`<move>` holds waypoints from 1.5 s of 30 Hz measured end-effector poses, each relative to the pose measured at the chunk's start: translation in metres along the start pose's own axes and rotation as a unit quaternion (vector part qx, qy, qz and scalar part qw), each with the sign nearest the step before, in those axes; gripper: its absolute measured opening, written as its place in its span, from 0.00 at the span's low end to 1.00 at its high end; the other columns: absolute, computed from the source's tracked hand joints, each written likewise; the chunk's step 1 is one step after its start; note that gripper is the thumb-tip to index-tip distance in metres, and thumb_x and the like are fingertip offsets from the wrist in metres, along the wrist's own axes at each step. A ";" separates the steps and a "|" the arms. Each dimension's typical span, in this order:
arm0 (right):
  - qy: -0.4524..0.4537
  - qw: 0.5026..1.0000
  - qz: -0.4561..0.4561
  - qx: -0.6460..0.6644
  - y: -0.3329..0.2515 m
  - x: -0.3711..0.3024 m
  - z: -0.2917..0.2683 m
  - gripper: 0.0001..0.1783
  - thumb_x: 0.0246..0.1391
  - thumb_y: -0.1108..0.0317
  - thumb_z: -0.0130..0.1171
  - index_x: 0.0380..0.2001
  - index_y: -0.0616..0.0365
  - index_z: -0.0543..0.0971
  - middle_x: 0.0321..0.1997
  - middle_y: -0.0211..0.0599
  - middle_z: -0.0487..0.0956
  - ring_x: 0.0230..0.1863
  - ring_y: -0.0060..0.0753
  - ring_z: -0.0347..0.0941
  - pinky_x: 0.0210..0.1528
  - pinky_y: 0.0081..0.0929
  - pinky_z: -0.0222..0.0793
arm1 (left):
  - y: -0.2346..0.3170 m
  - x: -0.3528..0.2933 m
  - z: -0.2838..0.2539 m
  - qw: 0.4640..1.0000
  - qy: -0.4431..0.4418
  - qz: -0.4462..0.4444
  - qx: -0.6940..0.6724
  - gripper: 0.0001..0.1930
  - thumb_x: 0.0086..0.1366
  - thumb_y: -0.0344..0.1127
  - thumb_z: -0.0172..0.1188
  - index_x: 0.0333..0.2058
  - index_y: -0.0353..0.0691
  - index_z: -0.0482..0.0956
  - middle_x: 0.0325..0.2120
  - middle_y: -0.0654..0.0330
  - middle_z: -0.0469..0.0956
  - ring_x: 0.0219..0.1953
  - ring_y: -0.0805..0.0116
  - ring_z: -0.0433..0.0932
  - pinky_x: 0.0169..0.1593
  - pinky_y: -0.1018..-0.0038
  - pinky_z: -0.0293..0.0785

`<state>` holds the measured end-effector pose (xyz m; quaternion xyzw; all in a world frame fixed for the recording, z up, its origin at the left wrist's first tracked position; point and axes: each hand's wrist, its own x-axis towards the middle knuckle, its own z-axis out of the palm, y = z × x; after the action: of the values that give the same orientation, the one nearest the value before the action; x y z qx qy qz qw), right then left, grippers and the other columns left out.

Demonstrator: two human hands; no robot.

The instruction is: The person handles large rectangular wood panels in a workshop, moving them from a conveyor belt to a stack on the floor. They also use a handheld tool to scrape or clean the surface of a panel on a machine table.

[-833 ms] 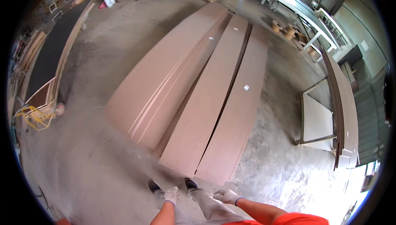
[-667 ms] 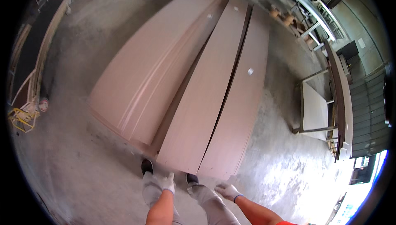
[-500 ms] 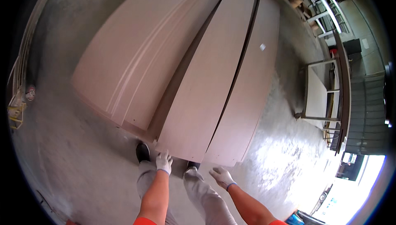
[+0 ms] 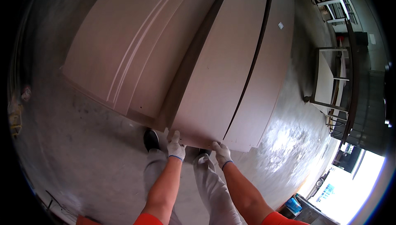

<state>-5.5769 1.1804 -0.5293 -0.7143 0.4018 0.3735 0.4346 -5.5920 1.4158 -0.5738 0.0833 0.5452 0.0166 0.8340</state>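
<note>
A long pinkish-brown panel (image 4: 222,72) lies in the middle of a group of similar panels and stretches away from me. At its near left corner my left hand (image 4: 176,146), in a white glove, is closed on the edge with the thumb on top. My right hand (image 4: 222,152), gloved too, grips the same near edge by the right corner. The fingers under the edge are hidden. To the right, a narrower panel (image 4: 264,89) bears a small white label, with a dark gap between the two. Wider panels (image 4: 111,39) with pale stripes lie on the left.
My shoes (image 4: 151,139) stand on the grey concrete floor (image 4: 99,155) close to the panels' near edge. A metal-framed rack (image 4: 330,80) stands at the right, with a bright doorway (image 4: 350,188) below it. Blue-marked items (image 4: 293,205) sit at the lower right.
My right hand has moved left onto the middle panel's near edge and closed there. My left hand stays at the left corner. The view has shifted, and the panels appear further right.
</note>
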 end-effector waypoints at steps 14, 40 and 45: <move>0.053 0.728 0.118 0.673 0.032 0.040 0.056 0.34 0.55 0.38 0.71 0.58 0.45 0.76 0.63 0.37 0.75 0.64 0.51 0.68 0.66 0.57 0.68 | 0.060 0.021 0.039 0.639 0.010 0.322 0.698 0.32 0.63 0.55 0.66 0.54 0.33 0.80 0.45 0.42 0.81 0.53 0.42 0.79 0.54 0.55 0.77; 0.125 0.931 0.006 0.344 -0.016 0.001 0.076 0.52 0.59 0.55 0.73 0.77 0.58 0.56 0.48 0.35 0.79 0.39 0.27 0.78 0.36 0.30 0.76 | 0.097 0.053 0.038 0.732 -0.086 0.216 0.641 0.24 0.67 0.47 0.68 0.48 0.28 0.81 0.42 0.53 0.84 0.44 0.66 0.80 0.52 0.68 0.75; 0.175 0.924 -0.071 0.333 -0.014 0.010 0.070 0.40 0.62 0.60 0.70 0.69 0.65 0.65 0.49 0.34 0.79 0.44 0.25 0.77 0.45 0.25 0.74 | 0.092 0.053 0.043 0.740 -0.059 0.213 0.635 0.24 0.69 0.48 0.67 0.47 0.27 0.81 0.41 0.54 0.83 0.44 0.66 0.79 0.52 0.69 0.74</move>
<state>-5.5735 1.2465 -0.5578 -0.6087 0.5211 0.0549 0.5958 -5.5251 1.5074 -0.5908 0.7082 0.3474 -0.1612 0.5932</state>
